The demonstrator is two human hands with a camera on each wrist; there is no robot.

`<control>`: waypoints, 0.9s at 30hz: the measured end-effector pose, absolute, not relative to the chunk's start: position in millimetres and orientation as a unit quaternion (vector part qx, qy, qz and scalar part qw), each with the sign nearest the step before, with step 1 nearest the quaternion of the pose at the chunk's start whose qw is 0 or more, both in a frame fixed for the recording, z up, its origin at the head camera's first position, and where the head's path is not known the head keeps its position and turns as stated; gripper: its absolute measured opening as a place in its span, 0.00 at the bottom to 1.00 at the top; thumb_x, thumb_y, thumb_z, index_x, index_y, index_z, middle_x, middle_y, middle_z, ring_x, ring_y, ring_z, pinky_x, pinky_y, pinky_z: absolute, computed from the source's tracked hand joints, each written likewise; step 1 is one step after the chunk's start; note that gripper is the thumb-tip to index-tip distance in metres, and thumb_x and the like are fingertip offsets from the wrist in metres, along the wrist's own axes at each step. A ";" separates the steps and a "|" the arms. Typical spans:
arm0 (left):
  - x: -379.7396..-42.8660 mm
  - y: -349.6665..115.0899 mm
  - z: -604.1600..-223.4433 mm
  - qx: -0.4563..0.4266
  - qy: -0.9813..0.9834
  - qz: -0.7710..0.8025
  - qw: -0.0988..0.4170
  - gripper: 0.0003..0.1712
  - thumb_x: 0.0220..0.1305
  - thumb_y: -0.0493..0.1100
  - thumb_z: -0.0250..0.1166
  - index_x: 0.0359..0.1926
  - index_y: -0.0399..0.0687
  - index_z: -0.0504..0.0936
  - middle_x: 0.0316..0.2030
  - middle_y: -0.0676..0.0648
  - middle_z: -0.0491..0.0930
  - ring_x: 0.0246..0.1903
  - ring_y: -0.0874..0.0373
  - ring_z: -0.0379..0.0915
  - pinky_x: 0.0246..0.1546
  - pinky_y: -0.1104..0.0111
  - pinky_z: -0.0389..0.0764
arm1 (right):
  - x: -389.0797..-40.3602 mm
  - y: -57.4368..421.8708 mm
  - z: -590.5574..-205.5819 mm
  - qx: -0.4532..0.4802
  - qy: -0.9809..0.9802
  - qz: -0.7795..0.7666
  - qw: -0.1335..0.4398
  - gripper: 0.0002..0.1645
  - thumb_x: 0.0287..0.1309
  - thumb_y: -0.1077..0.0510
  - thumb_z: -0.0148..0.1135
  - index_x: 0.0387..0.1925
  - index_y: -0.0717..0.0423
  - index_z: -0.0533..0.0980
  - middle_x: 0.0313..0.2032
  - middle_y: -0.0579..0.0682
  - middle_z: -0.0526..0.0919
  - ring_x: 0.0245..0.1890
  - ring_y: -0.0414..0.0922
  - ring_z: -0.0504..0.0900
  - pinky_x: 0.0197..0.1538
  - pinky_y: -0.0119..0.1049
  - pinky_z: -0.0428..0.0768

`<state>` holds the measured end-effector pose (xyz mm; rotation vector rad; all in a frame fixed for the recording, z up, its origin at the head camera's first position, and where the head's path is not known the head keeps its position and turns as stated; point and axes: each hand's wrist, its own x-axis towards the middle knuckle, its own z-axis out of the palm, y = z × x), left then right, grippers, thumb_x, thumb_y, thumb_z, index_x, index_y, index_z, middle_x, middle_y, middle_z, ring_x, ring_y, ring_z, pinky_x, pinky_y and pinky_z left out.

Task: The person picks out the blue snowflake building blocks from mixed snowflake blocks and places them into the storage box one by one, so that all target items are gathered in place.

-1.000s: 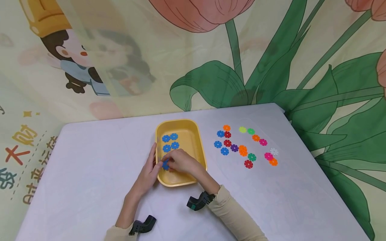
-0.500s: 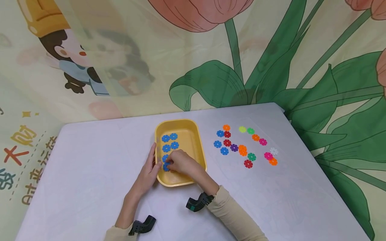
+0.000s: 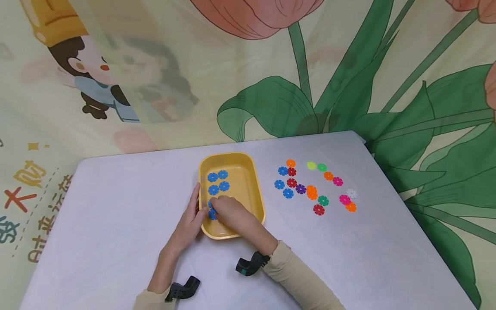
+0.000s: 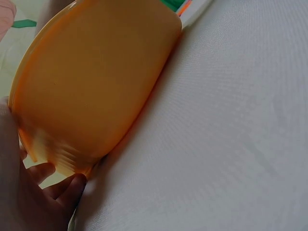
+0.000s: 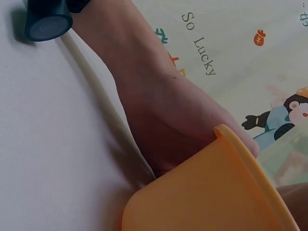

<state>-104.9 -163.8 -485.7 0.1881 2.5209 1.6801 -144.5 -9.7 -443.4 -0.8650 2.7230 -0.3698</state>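
Observation:
A yellow plastic tray (image 3: 221,236) lies on the white table. Down its left side, blue snowflake discs (image 3: 213,177) form two columns. My left hand (image 3: 191,220) grips the tray's left wall, with the thumb over the rim and the fingers outside; in the left wrist view its fingers bear on the wall near the base. Inside the tray, my right hand (image 3: 231,212) has its fingertips at a blue disc (image 3: 210,204) in the left column, partly covering it. Another blue disc (image 3: 212,214) sits just below, beside the left thumb. Whether the right fingers pinch a disc is hidden.
Right of the tray, loose snowflake discs in several colours lie scattered, among them a purple disc (image 3: 300,189), a dark red disc (image 3: 319,209) and a white disc (image 3: 351,193). A printed cloth (image 3: 174,86) hangs behind the table's back edge.
My right fingertips have shifted from the lowest blue disc up and left to the one above it. That lowest disc now shows more fully. The left hand keeps its hold on the tray.

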 end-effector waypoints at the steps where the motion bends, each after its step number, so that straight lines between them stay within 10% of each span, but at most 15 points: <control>1: -104.8 -163.8 -485.9 0.062 0.829 0.553 0.052 0.40 0.73 0.44 0.47 0.77 0.63 0.35 0.78 0.47 0.42 0.74 0.47 0.51 0.68 0.55 0.60 | -143.8 -9.6 -443.7 -0.300 0.938 -0.122 0.124 0.11 0.62 0.59 0.62 0.46 0.57 0.77 0.33 0.48 0.81 0.30 0.41 0.73 0.34 0.28 0.73; 8: -104.5 -164.0 -488.2 0.066 0.831 0.550 0.045 0.40 0.73 0.44 0.46 0.78 0.60 0.36 0.77 0.45 0.42 0.72 0.44 0.55 0.66 0.52 0.64 | -142.2 -8.6 -445.0 -0.300 0.940 -0.120 0.112 0.18 0.62 0.59 0.62 0.52 0.60 0.73 0.34 0.50 0.82 0.30 0.42 0.77 0.34 0.30 0.77; 16: -104.1 -164.0 -487.8 0.069 0.834 0.546 0.043 0.40 0.73 0.44 0.46 0.78 0.59 0.36 0.77 0.46 0.42 0.71 0.45 0.57 0.60 0.81 0.63 | -142.6 -7.3 -446.0 -0.298 0.939 -0.131 0.111 0.03 0.59 0.61 0.64 0.30 0.54 0.79 0.25 0.45 0.78 0.26 0.39 0.71 0.31 0.28 0.71; 27: -104.8 -163.8 -486.0 0.063 0.836 0.543 0.049 0.40 0.74 0.45 0.45 0.77 0.62 0.35 0.78 0.46 0.42 0.73 0.45 0.54 0.67 0.53 0.62 | -142.4 -2.5 -434.1 -0.289 0.932 -0.164 0.142 0.06 0.57 0.61 0.66 0.31 0.54 0.88 0.33 0.45 0.88 0.31 0.37 0.80 0.40 0.26 0.79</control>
